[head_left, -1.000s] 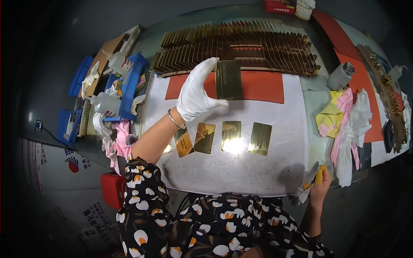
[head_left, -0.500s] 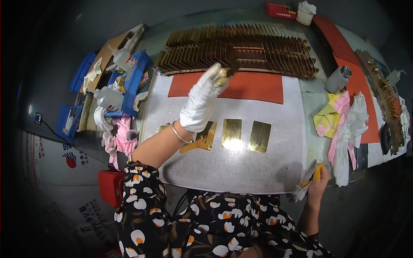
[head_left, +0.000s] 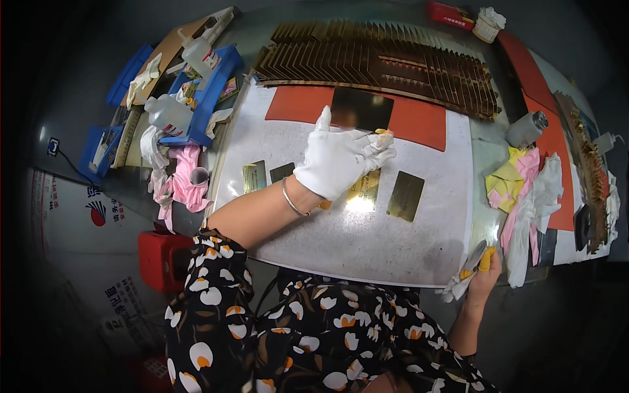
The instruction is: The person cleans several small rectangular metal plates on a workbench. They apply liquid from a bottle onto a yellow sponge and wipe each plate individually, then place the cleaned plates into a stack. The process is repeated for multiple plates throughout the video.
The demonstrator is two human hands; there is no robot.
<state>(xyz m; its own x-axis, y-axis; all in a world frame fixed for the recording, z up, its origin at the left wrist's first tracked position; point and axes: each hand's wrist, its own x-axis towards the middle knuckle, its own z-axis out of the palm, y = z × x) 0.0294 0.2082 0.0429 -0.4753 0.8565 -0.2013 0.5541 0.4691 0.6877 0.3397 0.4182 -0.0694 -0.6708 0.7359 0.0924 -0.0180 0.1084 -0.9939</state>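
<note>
My left hand (head_left: 344,157), in a white glove with a bracelet at the wrist, spans a dark shiny metal plate (head_left: 363,108) between thumb and fingers, over the red mat (head_left: 419,128). Some fingertips show yellow. Beneath and beside this hand, small gold metal cards lie on the white sheet: one card (head_left: 406,196) to the right, one (head_left: 254,177) to the left, others partly covered by the hand. At the table's front right edge, my bare right hand (head_left: 485,275) is closed around a bunched white and yellow cloth (head_left: 462,281) with a grey part.
A slotted rack (head_left: 367,65) full of upright metal plates stands at the back. On the left are a blue tray (head_left: 206,98), plastic bottles (head_left: 169,114) and pink cloths (head_left: 189,183). To the right lie yellow, pink and white cloths (head_left: 517,180) near a grey bottle (head_left: 527,129).
My left hand has come back from the rack, turned palm down and moved right, with the dark plate now showing flat over the red mat. My right hand keeps its hold on the cloth.
</note>
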